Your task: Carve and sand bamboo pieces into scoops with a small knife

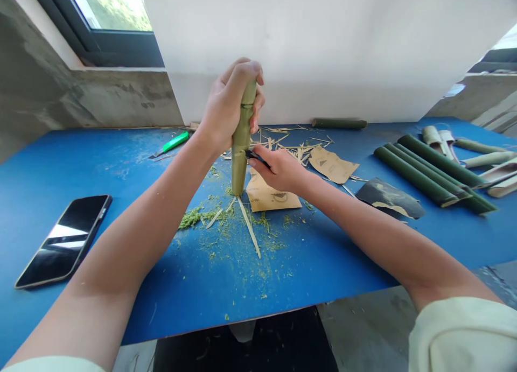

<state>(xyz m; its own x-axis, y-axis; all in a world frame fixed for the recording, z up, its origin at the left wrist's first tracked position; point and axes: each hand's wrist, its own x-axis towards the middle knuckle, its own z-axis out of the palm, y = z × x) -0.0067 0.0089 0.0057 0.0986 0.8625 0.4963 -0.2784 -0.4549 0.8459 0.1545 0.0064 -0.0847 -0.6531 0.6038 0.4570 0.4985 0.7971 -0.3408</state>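
A pale green bamboo piece (241, 140) stands nearly upright on the blue table (323, 264), its narrower end down. My left hand (238, 95) is wrapped round its upper part. Lower down on its right side, my right hand (274, 167) is closed round a small dark-handled tool (257, 158); the tip touches the bamboo, and the blade can hardly be made out. Brown sandpaper (272, 193) lies just below my right hand. Green shavings (190, 218) and a thin pale sliver (249, 229) are around the foot of the bamboo.
A phone (64, 240) lies at the left, a green-handled knife (175, 141) behind it. Bamboo slivers and more sandpaper (333, 165) are behind my right arm. Dark green bamboo strips (420, 173) and a dark curled sheet (390, 197) lie at the right; a bamboo tube (339, 123) is at the back.
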